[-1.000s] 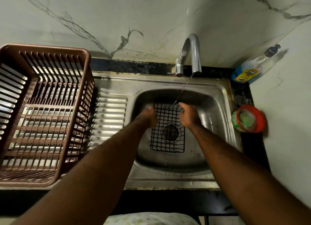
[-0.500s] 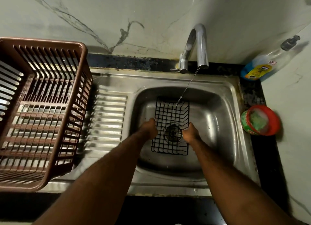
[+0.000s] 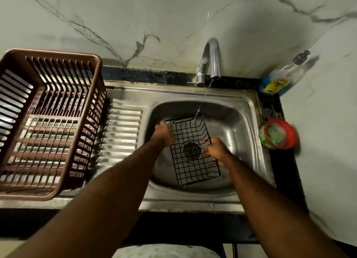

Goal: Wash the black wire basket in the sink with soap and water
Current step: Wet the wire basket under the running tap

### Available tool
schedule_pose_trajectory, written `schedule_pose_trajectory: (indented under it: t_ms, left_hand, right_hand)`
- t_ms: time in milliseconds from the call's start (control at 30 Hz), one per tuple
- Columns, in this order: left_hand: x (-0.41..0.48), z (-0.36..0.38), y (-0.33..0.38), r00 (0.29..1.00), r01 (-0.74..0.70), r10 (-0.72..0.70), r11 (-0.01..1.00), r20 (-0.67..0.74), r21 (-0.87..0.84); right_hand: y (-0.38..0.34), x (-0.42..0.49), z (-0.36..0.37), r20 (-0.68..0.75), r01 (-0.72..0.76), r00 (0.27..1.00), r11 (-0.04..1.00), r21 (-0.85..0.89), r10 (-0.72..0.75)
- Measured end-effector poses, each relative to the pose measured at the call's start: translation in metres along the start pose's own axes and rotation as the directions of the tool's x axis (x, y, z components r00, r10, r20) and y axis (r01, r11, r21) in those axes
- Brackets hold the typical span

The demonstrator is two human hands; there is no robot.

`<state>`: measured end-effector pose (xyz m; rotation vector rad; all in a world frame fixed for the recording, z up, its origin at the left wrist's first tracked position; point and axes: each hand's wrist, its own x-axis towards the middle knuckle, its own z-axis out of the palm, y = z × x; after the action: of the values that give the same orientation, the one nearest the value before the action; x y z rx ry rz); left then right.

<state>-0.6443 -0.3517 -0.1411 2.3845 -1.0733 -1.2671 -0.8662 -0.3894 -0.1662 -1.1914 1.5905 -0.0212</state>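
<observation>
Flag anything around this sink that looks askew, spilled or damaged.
The soap bottle appears to lean tilted against the wall in the far right corner rather than standing upright. The black counter strip behind the sink is blotched with pale stains. The black wire basket looks undamaged.

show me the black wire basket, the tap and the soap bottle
black wire basket [image 3: 190,167]: head view, mesh floor
tap [image 3: 215,59]: head view, curved spout
soap bottle [image 3: 274,85]: head view, yellow label
</observation>
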Motion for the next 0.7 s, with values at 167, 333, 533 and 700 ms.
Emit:
schedule_pose_trajectory:
  t_ms: [167,333,533,700]
  left_hand:
    - [-0.011,-0.040,0.033,0.990,-0.107,0.116,0.987,-0.076,0.120]
    - [-0.018,-0.064,0.058,0.951,-0.301,0.278,0.931,0.135,0.207]
    - [-0.023,-0.075,0.050,0.871,-0.180,0.238,0.968,0.429,-0.173]
    - [-0.027,-0.060,0.045,0.879,-0.069,0.212,0.943,0.427,-0.327]
  right_hand:
    - [-0.035,-0.021,-0.032,0.056,0.148,0.989,0.974,-0.173,-0.140]
    - [-0.064,-0.033,-0.057,0.187,0.200,0.969,0.959,-0.201,-0.163]
    - [-0.075,-0.036,-0.088,0.287,0.227,0.944,0.953,-0.203,-0.163]
    - [-0.073,-0.026,-0.098,0.309,0.235,0.940,0.933,-0.272,-0.147]
